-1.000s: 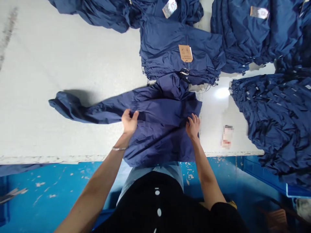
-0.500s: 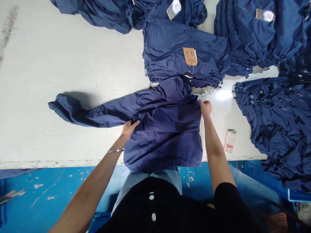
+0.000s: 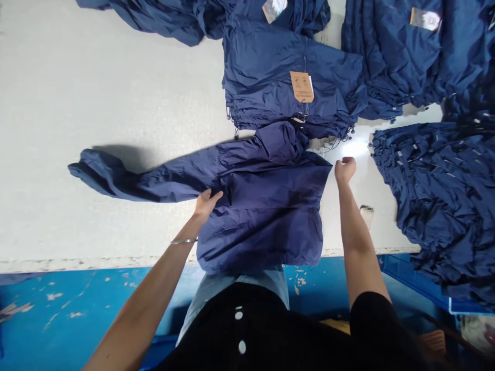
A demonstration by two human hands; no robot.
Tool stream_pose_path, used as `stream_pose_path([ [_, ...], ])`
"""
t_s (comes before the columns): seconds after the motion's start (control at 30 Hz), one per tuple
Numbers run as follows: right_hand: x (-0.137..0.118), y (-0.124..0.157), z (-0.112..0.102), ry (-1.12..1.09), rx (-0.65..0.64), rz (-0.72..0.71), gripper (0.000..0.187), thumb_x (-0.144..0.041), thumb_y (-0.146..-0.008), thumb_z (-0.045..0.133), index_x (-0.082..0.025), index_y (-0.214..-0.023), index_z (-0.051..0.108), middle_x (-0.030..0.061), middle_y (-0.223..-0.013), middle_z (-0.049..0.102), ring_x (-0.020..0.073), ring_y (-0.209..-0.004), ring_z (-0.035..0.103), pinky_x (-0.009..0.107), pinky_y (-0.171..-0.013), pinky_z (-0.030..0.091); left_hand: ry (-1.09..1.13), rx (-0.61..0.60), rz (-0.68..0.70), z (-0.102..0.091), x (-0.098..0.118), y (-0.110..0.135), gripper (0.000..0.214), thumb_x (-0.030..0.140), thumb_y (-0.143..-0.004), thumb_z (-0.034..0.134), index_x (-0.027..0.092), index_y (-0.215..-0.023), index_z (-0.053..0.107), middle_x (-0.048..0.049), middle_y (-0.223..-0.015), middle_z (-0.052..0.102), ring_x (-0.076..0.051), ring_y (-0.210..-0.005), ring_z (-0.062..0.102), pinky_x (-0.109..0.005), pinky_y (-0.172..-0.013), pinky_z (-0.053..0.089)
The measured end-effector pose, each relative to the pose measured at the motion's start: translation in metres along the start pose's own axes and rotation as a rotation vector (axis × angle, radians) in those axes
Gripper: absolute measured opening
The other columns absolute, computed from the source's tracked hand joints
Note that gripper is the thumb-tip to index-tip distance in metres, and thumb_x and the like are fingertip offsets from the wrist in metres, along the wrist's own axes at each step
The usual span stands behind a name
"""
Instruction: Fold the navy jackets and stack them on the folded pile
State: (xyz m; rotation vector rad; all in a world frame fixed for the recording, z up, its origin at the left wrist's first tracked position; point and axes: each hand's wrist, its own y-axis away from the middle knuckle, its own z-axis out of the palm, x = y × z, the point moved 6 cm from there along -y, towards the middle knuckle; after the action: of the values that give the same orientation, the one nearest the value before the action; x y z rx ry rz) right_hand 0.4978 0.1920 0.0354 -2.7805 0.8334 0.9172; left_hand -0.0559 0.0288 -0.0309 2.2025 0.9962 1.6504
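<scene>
A navy blue jacket (image 3: 270, 206) lies flat on the white table (image 3: 96, 103), one sleeve stretched out to the left, its hem hanging over the front edge. My left hand (image 3: 205, 203) pinches the fabric where that sleeve meets the body. My right hand (image 3: 345, 169) hovers just right of the jacket's right shoulder, fingers curled into a loose fist with nothing visibly in it.
A stack of folded navy jackets (image 3: 286, 87) with a brown tag (image 3: 302, 86) sits right behind. More navy piles lie at the back left (image 3: 162, 18), back right (image 3: 406, 51) and right (image 3: 441, 190). A small blurred item (image 3: 366, 214) lies near the table's front edge. Blue floor lies below.
My right hand went from the jacket's middle up to its right shoulder, then off the fabric to the right. The right shoulder now lies spread outward. My left hand stayed put.
</scene>
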Motion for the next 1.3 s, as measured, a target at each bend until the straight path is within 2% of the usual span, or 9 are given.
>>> stream_pose_path([
  [0.07,-0.009,0.047,0.016,0.113,-0.028,-0.167,0.023,-0.021,-0.092,0.051,-0.015,-0.106,0.068,0.0169,-0.111,0.070,0.0268,-0.106,0.068,0.046,-0.103,0.054,-0.025,0.034,0.057,0.005,0.007,0.001,0.032,0.048,-0.071,0.076,0.019,-0.077,0.064,-0.0002,-0.070,0.062,-0.020,-0.072,0.060,-0.030,-0.068,0.050],
  [0.2,-0.007,0.141,0.069,0.284,-0.335,-0.542,0.044,-0.037,-0.099,0.052,-0.018,-0.135,0.067,0.0184,-0.152,0.059,0.0342,-0.146,0.048,0.060,-0.126,0.032,-0.289,0.220,0.112,0.003,0.012,-0.004,0.023,0.042,-0.080,0.069,0.020,-0.078,0.063,-0.0036,-0.073,0.063,-0.025,-0.080,0.065,-0.035,-0.078,0.054],
  [0.37,0.026,0.153,0.081,0.422,-0.357,-0.483,0.064,-0.047,-0.103,0.046,-0.021,-0.161,0.047,0.0155,-0.174,0.035,0.0379,-0.162,0.024,0.073,-0.127,0.016,-0.347,0.255,0.107,-0.001,-0.003,-0.003,0.034,0.028,-0.087,0.058,0.016,-0.117,0.069,-0.0121,-0.101,0.074,-0.030,-0.101,0.071,-0.042,-0.097,0.056],
  [0.47,0.018,0.157,0.080,0.418,-0.343,-0.539,0.064,-0.047,-0.105,0.044,-0.019,-0.162,0.047,0.0165,-0.175,0.033,0.0371,-0.163,0.022,0.069,-0.130,0.013,-0.448,0.300,0.339,0.005,0.008,0.023,0.058,0.026,-0.094,0.052,0.012,-0.150,0.053,-0.0217,-0.142,0.062,-0.033,-0.135,0.059,-0.049,-0.119,0.045],
  [0.63,-0.027,0.195,0.112,0.383,-0.379,-0.707,0.062,-0.049,-0.108,0.040,-0.023,-0.164,0.046,0.0124,-0.177,0.030,0.0366,-0.165,0.019,0.068,-0.131,0.009,-0.716,-0.035,0.739,0.082,0.040,0.063,0.061,0.027,-0.102,0.046,0.015,-0.161,0.047,-0.0168,-0.169,0.042,-0.034,-0.162,0.029,-0.056,-0.135,0.019],
  [0.77,-0.046,0.215,0.151,0.417,-0.433,-0.756,0.064,-0.053,-0.108,0.040,-0.028,-0.166,0.042,0.0090,-0.179,0.026,0.0395,-0.165,0.013,0.073,-0.129,0.011,-0.874,-0.178,0.744,0.121,0.038,0.049,0.062,0.034,-0.105,0.043,0.020,-0.166,0.043,-0.0100,-0.177,0.030,-0.032,-0.166,0.020,-0.057,-0.136,0.011],
  [0.97,-0.039,0.212,0.167,0.473,-0.433,-0.738,0.066,-0.056,-0.107,0.042,-0.030,-0.168,0.039,0.0068,-0.180,0.023,0.0419,-0.165,0.012,0.073,-0.128,0.013,-0.904,-0.051,0.554,0.105,0.011,0.016,0.073,0.045,-0.104,0.048,0.018,-0.171,0.033,-0.0099,-0.181,0.012,-0.032,-0.168,0.012,-0.055,-0.136,0.011],
  [1.17,-0.040,0.211,0.163,0.448,-0.390,-0.768,0.064,-0.052,-0.106,0.044,-0.028,-0.166,0.044,0.0087,-0.177,0.029,0.0423,-0.163,0.016,0.074,-0.127,0.016,-0.891,-0.091,0.556,0.108,0.015,0.017,0.072,0.043,-0.103,0.051,0.017,-0.169,0.037,-0.0119,-0.180,0.019,-0.032,-0.167,0.014,-0.053,-0.136,0.012],
  [1.3,-0.041,0.208,0.161,0.437,-0.413,-0.741,0.063,-0.049,-0.104,0.048,-0.028,-0.163,0.047,0.0092,-0.176,0.032,0.0416,-0.161,0.021,0.074,-0.126,0.021,-0.813,-0.128,0.606,0.068,0.016,0.027,0.063,0.037,-0.098,0.059,0.018,-0.157,0.054,-0.0159,-0.174,0.033,-0.036,-0.162,0.029,-0.055,-0.131,0.026],
])
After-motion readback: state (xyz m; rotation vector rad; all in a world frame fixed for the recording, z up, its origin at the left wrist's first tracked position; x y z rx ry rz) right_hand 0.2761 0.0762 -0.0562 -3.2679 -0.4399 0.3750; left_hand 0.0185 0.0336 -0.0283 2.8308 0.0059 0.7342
